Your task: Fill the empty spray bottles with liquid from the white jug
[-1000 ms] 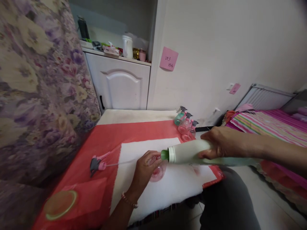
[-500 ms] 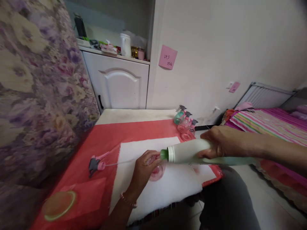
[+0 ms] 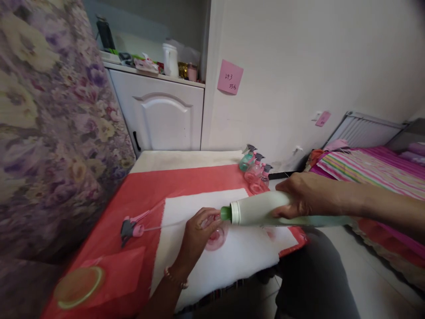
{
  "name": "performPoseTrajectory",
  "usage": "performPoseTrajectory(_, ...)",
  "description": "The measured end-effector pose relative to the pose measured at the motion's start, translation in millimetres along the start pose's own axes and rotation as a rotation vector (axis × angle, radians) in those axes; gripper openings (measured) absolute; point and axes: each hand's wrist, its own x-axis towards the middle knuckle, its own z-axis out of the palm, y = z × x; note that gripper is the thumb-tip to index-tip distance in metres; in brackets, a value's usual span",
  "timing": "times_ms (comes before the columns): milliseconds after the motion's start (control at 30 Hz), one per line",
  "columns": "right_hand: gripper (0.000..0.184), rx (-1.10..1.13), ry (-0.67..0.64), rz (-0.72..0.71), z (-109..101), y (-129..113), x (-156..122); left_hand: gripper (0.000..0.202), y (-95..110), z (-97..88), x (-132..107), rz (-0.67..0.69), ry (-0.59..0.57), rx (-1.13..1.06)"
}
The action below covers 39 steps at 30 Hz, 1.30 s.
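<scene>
My left hand is wrapped round a small clear pink bottle that stands on a white cloth. My right hand grips a large pale green bottle, held almost level. Its green spout meets the mouth of the pink bottle. A pink and grey spray head with a thin tube lies on the red tablecloth to the left of my left hand.
Three small spray bottles stand at the table's far right corner. A round green-rimmed lid lies under red film at the near left. A flowered curtain hangs on the left. A white cabinet and a striped bed stand behind.
The view has drifted slightly; both hands and both bottles keep the same hold and position.
</scene>
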Motion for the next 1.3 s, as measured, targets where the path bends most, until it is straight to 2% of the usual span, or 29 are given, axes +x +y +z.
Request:
performPoseTrajectory(200,0.045,-0.011,0.008,-0.014,1.7,2.8,-0.7,0.013,1.2,-0.8,-0.6,-0.029,-0.006,-0.004)
performPoseTrajectory(1300,0.045,-0.056,0.016,-0.018,1.4,2.7,3.6,0.012,0.7,-0.3,-1.9,-0.004,0.000,0.000)
